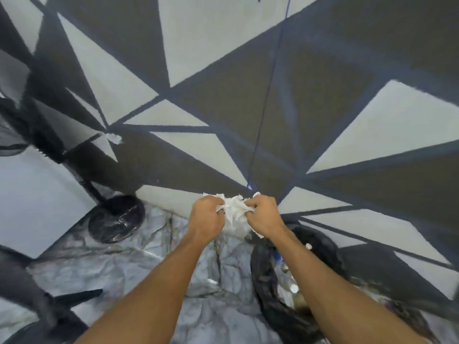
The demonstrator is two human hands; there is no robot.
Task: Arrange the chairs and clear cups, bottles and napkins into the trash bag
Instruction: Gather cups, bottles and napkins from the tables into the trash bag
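- While the left hand (207,217) and right hand (264,216) each kept a closed grip on it, the crumpled napkins (234,212) wad hung just beside the trash bag (267,301), at its far-left rim.
- Risk: the wad didn't look centred over the bag's mouth, so a release there would likely hit the floor.
- Risk: the bag looked slumped and the napkin edges were loose, so scraps could shed outside.
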